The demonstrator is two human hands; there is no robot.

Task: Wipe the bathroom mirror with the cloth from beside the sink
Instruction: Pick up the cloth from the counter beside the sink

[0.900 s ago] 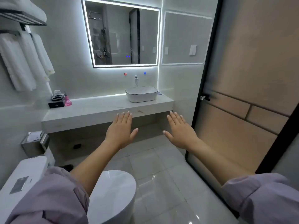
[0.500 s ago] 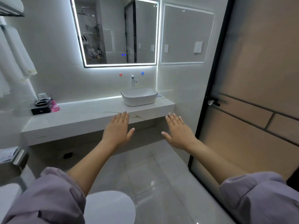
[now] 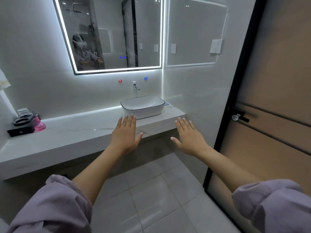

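The lit bathroom mirror hangs on the wall above a white vessel sink on a marble counter. A blue-striped cloth peeks out to the right of the sink, mostly hidden behind the bowl. My left hand is held out flat, fingers straight, in front of the sink. My right hand is stretched out flat too, in the air before the counter's right end. Both hands hold nothing.
A chrome tap stands behind the sink. A black tray with a glass and a pink bottle sits at the counter's left end. A brown door with a handle closes off the right. Grey tiled floor lies below.
The view has moved closer to the counter and mirror; the toilet and towels have slid out of frame. Both hands stay flat and outstretched, now reaching the counter's front edge.
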